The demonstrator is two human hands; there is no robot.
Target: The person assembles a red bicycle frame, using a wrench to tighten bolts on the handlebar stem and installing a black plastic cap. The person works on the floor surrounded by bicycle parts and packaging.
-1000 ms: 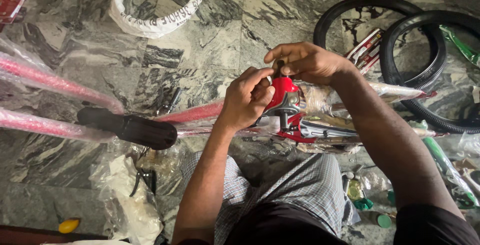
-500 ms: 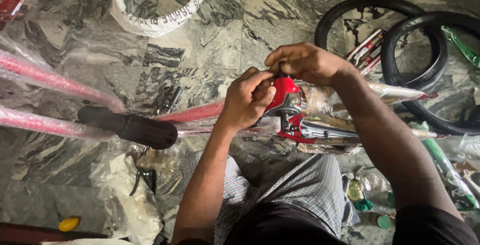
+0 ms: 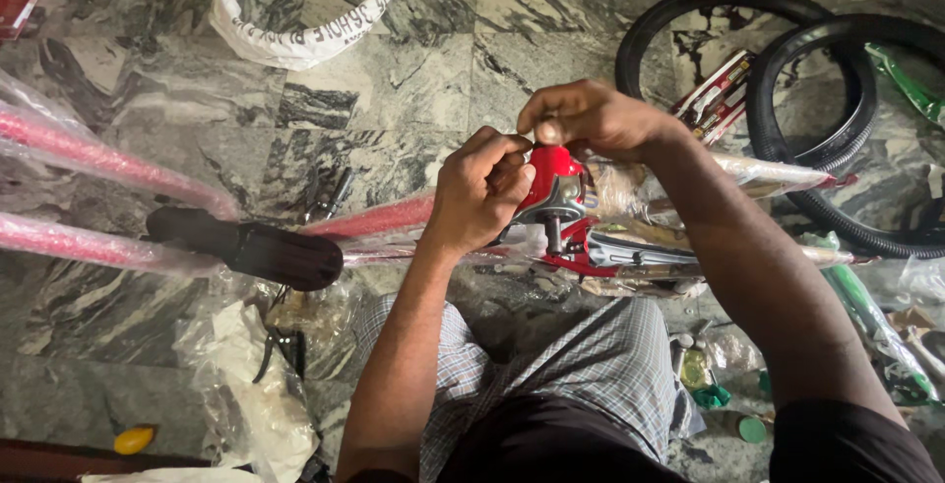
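Hands working on a red bicycle part

Plastic wrapping [image 3: 251, 385] is lying crumpled on the marble floor [image 3: 413, 69] near the person's checked shorts [image 3: 581, 375]. Just beyond the knees, the left hand [image 3: 479, 193] is gripping the side of a red bicycle part [image 3: 551, 183], fingers curled tight around it, while the right hand [image 3: 586, 117] is pinching down on its top. The part is sitting on a wrapped red frame [image 3: 374, 217] beside a black saddle [image 3: 251, 247]. Farther off, two black tyres [image 3: 787, 128] are lying toward the floor's right edge, and a white ring [image 3: 305, 35] is resting by its far edge.
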